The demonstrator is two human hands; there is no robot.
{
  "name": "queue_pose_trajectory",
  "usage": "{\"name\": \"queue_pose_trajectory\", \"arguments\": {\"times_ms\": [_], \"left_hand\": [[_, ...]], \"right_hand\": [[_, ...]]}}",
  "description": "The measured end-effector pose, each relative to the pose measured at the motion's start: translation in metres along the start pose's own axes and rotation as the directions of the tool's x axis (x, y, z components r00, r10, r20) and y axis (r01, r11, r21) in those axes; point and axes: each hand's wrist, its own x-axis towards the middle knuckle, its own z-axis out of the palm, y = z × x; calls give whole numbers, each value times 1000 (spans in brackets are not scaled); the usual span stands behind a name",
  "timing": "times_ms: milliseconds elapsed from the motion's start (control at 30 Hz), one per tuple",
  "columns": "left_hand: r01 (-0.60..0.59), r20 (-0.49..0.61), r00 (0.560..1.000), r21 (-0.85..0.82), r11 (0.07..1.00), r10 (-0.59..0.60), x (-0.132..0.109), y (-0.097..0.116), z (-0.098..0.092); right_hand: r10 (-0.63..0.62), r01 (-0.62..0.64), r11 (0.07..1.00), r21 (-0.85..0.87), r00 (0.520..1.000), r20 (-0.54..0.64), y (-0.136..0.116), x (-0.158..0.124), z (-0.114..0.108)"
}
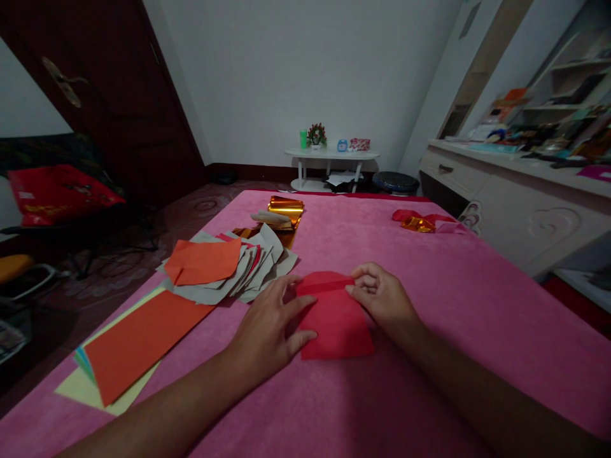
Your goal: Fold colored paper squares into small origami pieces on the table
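A sheet of thin red paper lies on the pink table cover in front of me, with a darker doubled band along its far side. My left hand rests on its left edge, thumb and fingers spread apart and pressing on the sheet. At the far right corner, my right hand pinches the band between thumb and curled fingers. Just left of the red sheet sits a loose pile of grey paper pieces, topped by an orange piece.
Orange sheets lie over yellow and blue ones at the left. A shiny gold foil roll stands behind the pile. Red and gold scraps lie far right. A drawer cabinet flanks the right side; a small white table is by the wall.
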Motion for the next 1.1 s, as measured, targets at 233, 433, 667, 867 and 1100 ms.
{"name": "queue_pose_trajectory", "arguments": {"times_ms": [233,433,667,867,1100], "left_hand": [[173,-73,976,-313,934,-206,9,-1,2],[241,-76,945,-494,835,-317,15,1,1],[279,-68,919,-580,765,-387,16,5,-7],[387,149,862,-812,438,-485,26,16,-3],[377,185,814,-889,259,-550,31,12,9]], "right_hand": [[6,0,971,241,1000,-23,-7,-10,7],[-55,68,978,196,996,-76,-11,-16,7],[-150,173,978,115,971,-187,-10,-17,3],[-161,175,981,89,977,-141,-12,-18,6],[-50,47,976,214,999,6,-13,-20,9]]}}
